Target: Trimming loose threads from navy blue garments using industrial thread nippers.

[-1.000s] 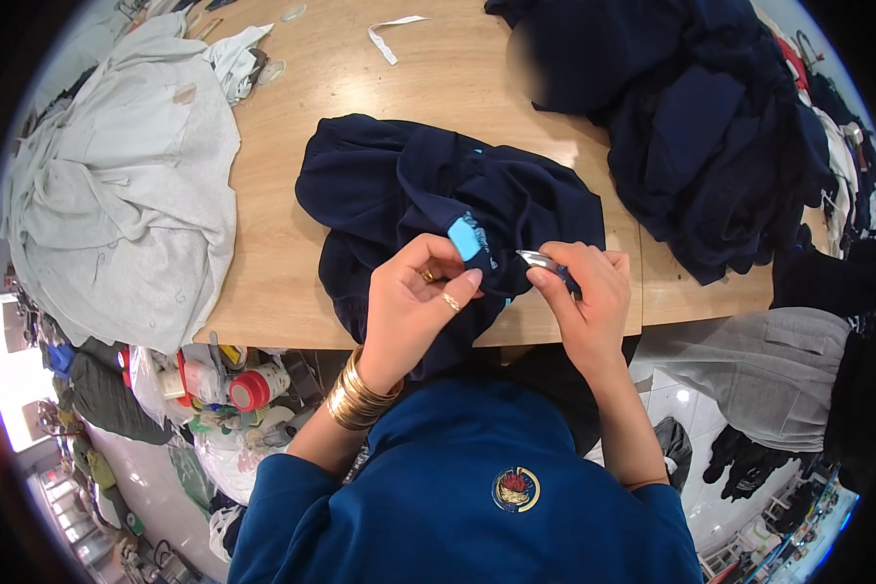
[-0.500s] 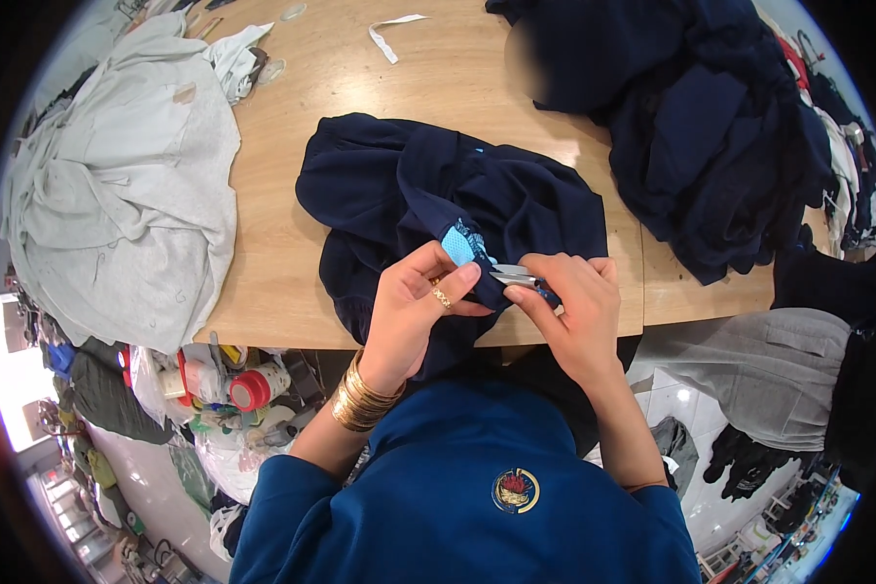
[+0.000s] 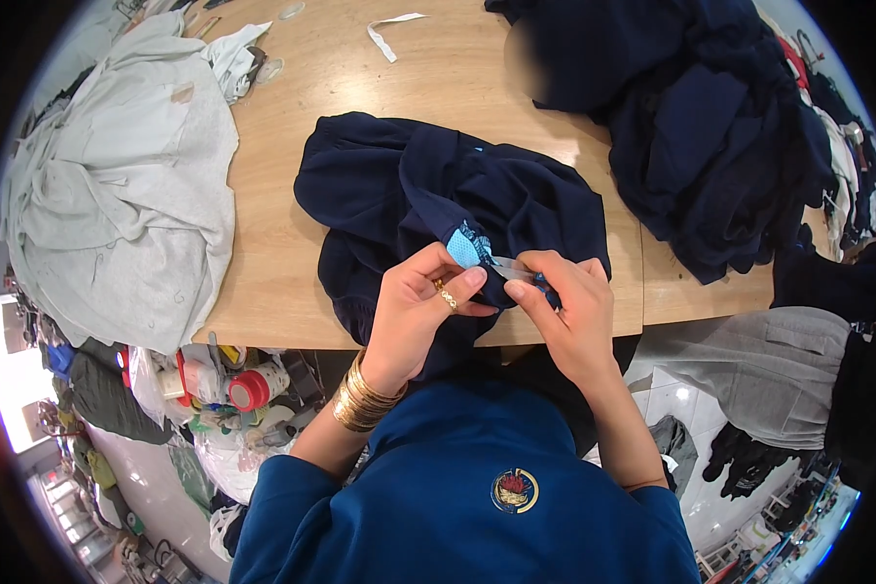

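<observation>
A navy garment (image 3: 516, 195) lies bunched on the wooden table in front of me, its near part hanging past the edge. My left hand (image 3: 419, 302) is closed on it, pinching a gathered seam beside a light-blue mesh patch (image 3: 464, 249). Between thumb and fingers of my right hand (image 3: 571, 307) is a small pair of thread snips (image 3: 512, 270) with metal blades and a dark blue grip. The blades point left and touch or nearly touch the seam by my left fingertips; the exact contact is hidden.
Light grey garments (image 3: 127, 185) are heaped on the table (image 3: 380, 92) at left, and a navy pile (image 3: 691, 127) fills the right. A white strip (image 3: 383, 39) lies at the far side. Below the table's left edge stands a red-lidded container (image 3: 253, 389) among bags.
The snips' blades have come closer together and shifted slightly. My right hand has turned a little, its fingers squeezing in. My left hand keeps its pinch on the seam.
</observation>
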### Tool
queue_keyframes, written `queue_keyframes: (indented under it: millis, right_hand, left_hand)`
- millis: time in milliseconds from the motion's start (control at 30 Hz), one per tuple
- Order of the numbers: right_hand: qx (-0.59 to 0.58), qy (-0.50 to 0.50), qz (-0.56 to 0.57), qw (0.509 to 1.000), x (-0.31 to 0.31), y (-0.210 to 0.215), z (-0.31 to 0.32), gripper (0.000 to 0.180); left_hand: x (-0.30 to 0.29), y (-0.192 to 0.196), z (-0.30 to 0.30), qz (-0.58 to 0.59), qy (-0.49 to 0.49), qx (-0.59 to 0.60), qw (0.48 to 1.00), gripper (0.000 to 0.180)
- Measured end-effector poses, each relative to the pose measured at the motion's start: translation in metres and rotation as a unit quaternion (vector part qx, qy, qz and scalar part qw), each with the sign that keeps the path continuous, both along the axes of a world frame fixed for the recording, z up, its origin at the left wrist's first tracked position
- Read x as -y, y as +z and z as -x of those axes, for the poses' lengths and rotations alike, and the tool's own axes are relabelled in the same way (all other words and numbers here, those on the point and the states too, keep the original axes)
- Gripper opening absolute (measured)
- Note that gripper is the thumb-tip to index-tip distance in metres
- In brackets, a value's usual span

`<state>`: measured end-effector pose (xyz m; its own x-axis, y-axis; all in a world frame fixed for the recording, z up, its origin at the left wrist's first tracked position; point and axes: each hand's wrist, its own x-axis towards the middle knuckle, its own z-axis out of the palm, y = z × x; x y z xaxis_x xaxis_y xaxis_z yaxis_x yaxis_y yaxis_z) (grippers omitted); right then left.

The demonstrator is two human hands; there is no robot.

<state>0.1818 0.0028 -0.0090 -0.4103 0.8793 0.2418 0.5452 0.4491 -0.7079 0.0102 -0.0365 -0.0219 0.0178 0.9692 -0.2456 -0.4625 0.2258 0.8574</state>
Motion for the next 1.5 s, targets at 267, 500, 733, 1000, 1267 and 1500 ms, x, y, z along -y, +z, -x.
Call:
queue_keyframes:
  millis: [267, 500, 733, 1000, 1267, 1500]
  right_hand:
    - [-0.006, -0.002, -0.015, 1.000, -0.001, 0.000, 0.000, 0.020]
    - [0.002, -0.004, -0.016, 1.000, 0.000, 0.000, 0.002, 0.019]
    - [-0.164, -0.104, 0.073, 0.978, -0.003, -0.003, -0.005, 0.027]
    - [-0.071, -0.091, 0.151, 0.982, 0.003, -0.030, -0.018, 0.015]
    - [-0.054, 0.046, 0.135, 0.988, 0.012, -0.053, 0.056, 0.021]
    - [-0.302, -0.210, 0.022, 0.930, -0.058, 0.006, -0.002, 0.006]
  left_hand:
    - [-0.002, 0.004, -0.002, 0.014, -0.001, 0.023, 1.000, 0.014]
    - [-0.001, 0.003, 0.001, 0.012, -0.004, 0.024, 1.000, 0.014]
    - [-0.031, 0.011, 0.042, -0.136, 0.143, -0.094, 0.976, 0.052]
    - [0.014, 0.008, 0.122, 0.017, -0.081, -0.490, 0.868, 0.025]
    - [0.022, -0.018, 0.097, -0.180, -0.160, -0.623, 0.744, 0.023]
    - [0.017, 0.016, 0.130, -0.033, 0.009, -0.405, 0.914, 0.023]
